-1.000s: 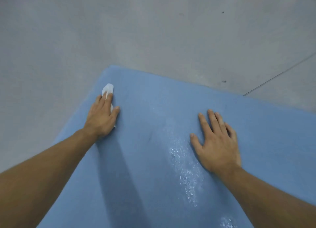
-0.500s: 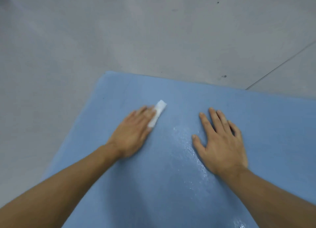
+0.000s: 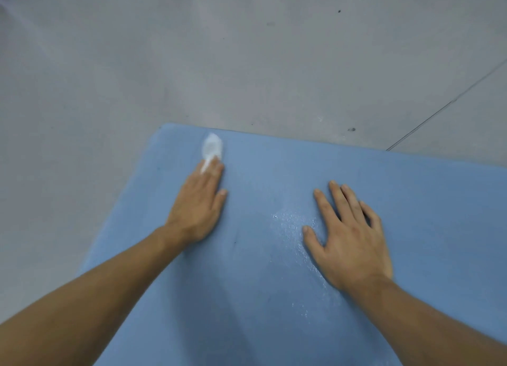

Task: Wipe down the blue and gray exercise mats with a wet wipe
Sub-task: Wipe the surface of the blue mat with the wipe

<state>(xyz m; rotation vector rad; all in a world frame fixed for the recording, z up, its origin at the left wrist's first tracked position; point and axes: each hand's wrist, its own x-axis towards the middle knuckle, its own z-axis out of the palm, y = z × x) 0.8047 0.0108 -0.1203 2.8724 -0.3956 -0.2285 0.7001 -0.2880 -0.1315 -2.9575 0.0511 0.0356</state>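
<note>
Your left hand (image 3: 198, 204) lies flat on the blue mat (image 3: 274, 297), fingers stretched forward and pressing the white wet wipe (image 3: 211, 147) against the surface; the wipe is pinned under your fingertips rather than gripped in a fist, and most of it sticks out beyond them, close to the mat's far edge and near its far left corner. Part of the wipe folds back over 1 or 2 of your fingers. Your right hand (image 3: 349, 238) rests palm down on the same mat, well apart from the left, fingers spread and holding nothing. Between your 2 hands, and running back along the inside of your right hand toward you, the mat carries a wet sheen (image 3: 290, 223) of small glistening droplets. The mat sits on a gray floor (image 3: 247, 58), which shows a few small dark specks and a thin seam line (image 3: 444, 105) running diagonally at the far right. Both of your forearms are bare. No gray mat shows in this view.
</note>
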